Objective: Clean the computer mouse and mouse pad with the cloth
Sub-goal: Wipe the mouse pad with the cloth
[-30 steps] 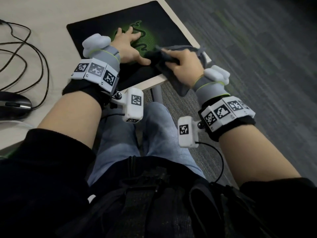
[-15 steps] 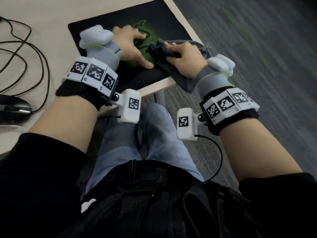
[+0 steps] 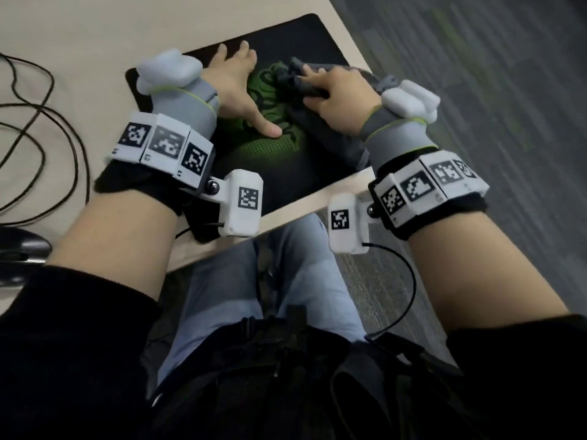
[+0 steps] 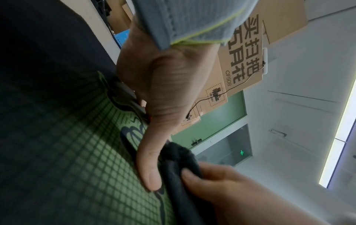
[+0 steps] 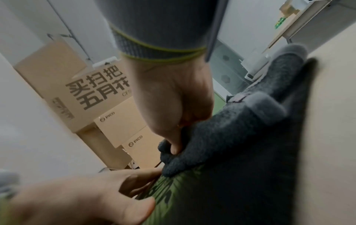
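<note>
A person seated at a pale desk (image 3: 95,33) works over a black mouse pad (image 3: 286,173) printed with a green design. The left hand (image 3: 238,87) lies flat on the pad, fingers spread and straight, thumb stretched toward the middle of the design, holding nothing. The right hand (image 3: 336,93) has its fingers curled round a bunched dark grey cloth (image 3: 330,134) and presses it onto the right half of the pad; the loose end of the cloth trails over the desk's right edge. In the left wrist view the left thumb tip sits just beside the cloth (image 4: 179,167), with the right hand's fingers (image 4: 212,179) clamped on the fabric. The right wrist view shows the thumb (image 5: 173,143) dug into a fold of the cloth (image 5: 240,137).

The computer mouse (image 3: 19,252) sits well apart at the far left edge of the head view, near the desk's front, partly cut off, with its black cable (image 3: 57,128) looping across the desk.

Cardboard boxes (image 5: 108,94) stand stacked in the background; what they hold cannot be seen.

Compared with half a second earlier, the cloth and right hand have moved farther up the pad toward the centre of the design, and the left hand's fingers are spread wider near the pad's far edge.
</note>
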The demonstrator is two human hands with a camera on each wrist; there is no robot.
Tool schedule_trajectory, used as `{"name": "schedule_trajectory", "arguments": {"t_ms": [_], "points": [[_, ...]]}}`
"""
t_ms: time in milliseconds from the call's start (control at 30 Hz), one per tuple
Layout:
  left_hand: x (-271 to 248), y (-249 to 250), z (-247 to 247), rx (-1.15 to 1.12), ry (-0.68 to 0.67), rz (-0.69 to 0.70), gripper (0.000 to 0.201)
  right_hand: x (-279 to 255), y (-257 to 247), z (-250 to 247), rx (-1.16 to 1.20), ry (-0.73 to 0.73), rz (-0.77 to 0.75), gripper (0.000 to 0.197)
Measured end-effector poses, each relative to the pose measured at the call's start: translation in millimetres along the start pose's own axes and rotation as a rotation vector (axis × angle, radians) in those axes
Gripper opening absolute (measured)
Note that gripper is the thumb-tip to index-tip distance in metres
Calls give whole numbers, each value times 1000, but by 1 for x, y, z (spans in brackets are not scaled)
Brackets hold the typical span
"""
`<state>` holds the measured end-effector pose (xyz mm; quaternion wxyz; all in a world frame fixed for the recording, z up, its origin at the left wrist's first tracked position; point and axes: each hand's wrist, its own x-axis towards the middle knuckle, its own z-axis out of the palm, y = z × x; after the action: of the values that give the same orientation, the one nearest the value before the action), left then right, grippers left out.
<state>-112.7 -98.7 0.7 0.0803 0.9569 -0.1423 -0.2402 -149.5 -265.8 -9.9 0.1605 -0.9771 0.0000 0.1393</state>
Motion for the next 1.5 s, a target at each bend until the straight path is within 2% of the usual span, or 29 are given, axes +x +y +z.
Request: {"name": "schedule_trajectory", "arguments": {"t_ms": [200,400,567,800,900,1067,1333,1433,1500], "points": [[2,3,-1,18,-14,-4,122,46,-20,-11,-99,33,-19,54],[1,2,-2,26,-15,-17,122,12,-3,2,-9,49,-45,52],[-1,5,-4,9,-12,-12,121,-20,7,15,-16,-25,-37,52],[0,3,-2,-32,-8,-11,121,17,-21,-11,-167,-18,-5,52],[2,2,-1,-46,-6,-15,121,24,-22,-15,-139,-14,20,52],[2,3,-1,-29,21,-31,120,-6,3,-3,-93,10,58,51],[1,2,-1,-49,35,-38,119,-56,6,-2,-75,89,290,40],[-6,4,5,-94,100,-68,118,-70,2,-8,-92,112,291,38],[-14,6,11,-115,171,-55,113,-75,-3,-13,18,130,239,32]]}}
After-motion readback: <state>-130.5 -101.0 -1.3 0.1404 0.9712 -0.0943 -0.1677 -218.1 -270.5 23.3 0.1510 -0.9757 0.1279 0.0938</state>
